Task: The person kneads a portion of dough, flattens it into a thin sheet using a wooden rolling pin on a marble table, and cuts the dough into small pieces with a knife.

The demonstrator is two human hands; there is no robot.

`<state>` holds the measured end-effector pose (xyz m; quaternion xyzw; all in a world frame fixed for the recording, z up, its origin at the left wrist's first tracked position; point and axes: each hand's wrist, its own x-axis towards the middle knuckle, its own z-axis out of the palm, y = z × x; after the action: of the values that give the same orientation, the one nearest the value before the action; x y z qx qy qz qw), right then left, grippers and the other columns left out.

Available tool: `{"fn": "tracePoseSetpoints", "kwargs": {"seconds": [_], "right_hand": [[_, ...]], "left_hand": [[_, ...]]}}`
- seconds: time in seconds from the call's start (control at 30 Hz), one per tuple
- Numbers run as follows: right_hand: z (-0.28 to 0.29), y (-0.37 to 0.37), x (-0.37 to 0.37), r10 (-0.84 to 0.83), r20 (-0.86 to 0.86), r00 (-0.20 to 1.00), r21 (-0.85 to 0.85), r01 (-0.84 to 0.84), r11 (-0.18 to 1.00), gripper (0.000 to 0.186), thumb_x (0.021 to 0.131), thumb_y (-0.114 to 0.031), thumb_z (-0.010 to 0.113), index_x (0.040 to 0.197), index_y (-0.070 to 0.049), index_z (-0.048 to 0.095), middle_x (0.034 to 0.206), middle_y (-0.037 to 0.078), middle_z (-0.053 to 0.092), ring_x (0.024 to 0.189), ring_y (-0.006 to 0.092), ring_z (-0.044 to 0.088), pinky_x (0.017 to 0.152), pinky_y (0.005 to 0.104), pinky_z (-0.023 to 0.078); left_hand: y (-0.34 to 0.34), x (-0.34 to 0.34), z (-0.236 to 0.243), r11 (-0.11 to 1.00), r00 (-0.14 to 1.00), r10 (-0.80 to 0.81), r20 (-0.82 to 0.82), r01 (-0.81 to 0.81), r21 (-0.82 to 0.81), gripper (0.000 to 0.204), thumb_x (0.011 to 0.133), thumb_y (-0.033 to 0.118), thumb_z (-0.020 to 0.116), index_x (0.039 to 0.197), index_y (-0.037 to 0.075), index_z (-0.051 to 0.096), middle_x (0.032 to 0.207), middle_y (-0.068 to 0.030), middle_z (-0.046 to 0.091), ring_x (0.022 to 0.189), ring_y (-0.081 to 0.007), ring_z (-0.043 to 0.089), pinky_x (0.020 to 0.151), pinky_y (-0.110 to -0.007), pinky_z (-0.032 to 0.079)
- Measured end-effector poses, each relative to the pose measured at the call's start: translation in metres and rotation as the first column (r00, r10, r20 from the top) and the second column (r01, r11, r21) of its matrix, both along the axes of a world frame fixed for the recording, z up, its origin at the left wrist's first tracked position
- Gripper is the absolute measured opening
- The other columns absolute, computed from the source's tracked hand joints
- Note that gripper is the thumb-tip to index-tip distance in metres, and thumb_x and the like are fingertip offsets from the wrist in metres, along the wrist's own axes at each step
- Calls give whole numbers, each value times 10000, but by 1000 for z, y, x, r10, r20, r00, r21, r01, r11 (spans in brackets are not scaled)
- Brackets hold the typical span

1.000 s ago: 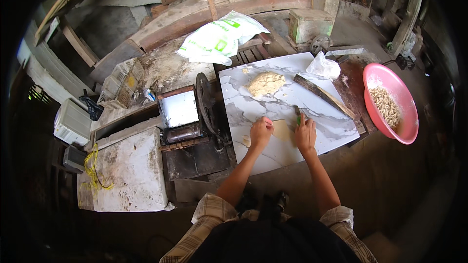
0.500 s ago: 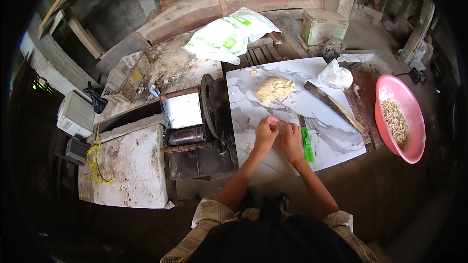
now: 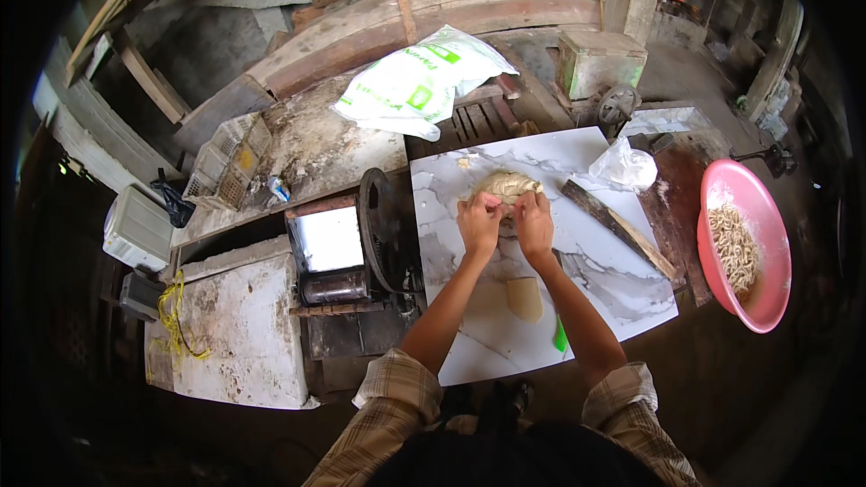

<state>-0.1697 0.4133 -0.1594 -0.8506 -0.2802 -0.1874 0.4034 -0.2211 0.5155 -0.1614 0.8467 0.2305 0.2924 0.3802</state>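
A lump of pale dough (image 3: 511,182) lies on the grey-veined white board. At its near edge are both my hands, fingers curled down against it. My left hand (image 3: 478,222) grips the dough from the left, and my right hand (image 3: 533,222) does so from the right. The fingertips are partly hidden. Between my forearms rests a flat tan piece (image 3: 524,299), rounded at its near end; I cannot tell what it is. A green-handled knife (image 3: 560,337) is mostly covered by my right forearm.
A wooden stick (image 3: 621,231) and a white plastic bag (image 3: 624,165) lie on the board (image 3: 478,352). Right of it stands a pink basin (image 3: 769,225) of pale twisted strips. On the left is a roller machine with a large wheel (image 3: 375,233). A white sack (image 3: 424,81) lies behind.
Both hands have moved away from me, from the near middle of the board to the dough. The flat tan piece now shows on the board. The knife is now mostly hidden by my forearm.
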Motion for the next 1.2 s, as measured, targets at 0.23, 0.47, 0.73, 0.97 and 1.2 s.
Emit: {"fn": "tracePoseSetpoints", "kwargs": {"seconds": [0.23, 0.47, 0.73, 0.97, 1.2], "right_hand": [[1, -15, 8, 5, -130, 992, 54, 2, 999, 344, 734, -64, 677, 986, -14, 448, 954, 188, 462, 917, 379, 492, 793, 439, 421], [-1, -125, -54, -158, -113, 981, -299, 118, 947, 427, 767, -213, 699, 1071, -17, 473, 1000, 186, 468, 953, 383, 478, 815, 442, 416], [-16, -156, -86, -92, -224, 970, -388, -2, 921, 422, 784, -195, 670, 1102, 3, 475, 1054, 194, 514, 1004, 374, 487, 870, 440, 415], [-2, -167, -73, 158, -253, 954, -390, -250, 886, 309, 820, -135, 595, 1104, -58, 500, 950, 192, 598, 849, 394, 590, 713, 479, 493], [30, -166, -70, 557, -24, 830, -688, -418, 593, 207, 915, -209, 498, 1083, -95, 540, 733, 146, 642, 623, 312, 642, 514, 428, 497]], "left_hand": [[-11, -2, -2, 983, 995, 100, 10, -100, 152, 359, 733, 158, 720, 1002, 86, 493, 1001, -115, 469, 988, -333, 458, 810, -459, 407], [-65, -87, -10, 916, 940, -342, 3, 333, 223, 466, 797, 199, 668, 1167, 11, 457, 1186, -163, 467, 1164, -348, 412, 975, -483, 325], [-121, -136, -33, 784, 901, -314, -299, 424, 453, 734, 866, 367, 574, 1414, -18, 274, 1489, -159, 249, 1396, -273, 210, 1099, -571, 104], [-146, -170, -29, 793, 922, -235, -308, 365, 487, 774, 864, 444, 546, 1415, -24, 269, 1489, -154, 259, 1395, -268, 217, 1110, -537, 114], [-171, -196, -30, 856, 943, -159, -294, 280, 434, 766, 837, 405, 598, 1394, -25, 293, 1466, -177, 285, 1382, -273, 249, 1105, -508, 188]]}}
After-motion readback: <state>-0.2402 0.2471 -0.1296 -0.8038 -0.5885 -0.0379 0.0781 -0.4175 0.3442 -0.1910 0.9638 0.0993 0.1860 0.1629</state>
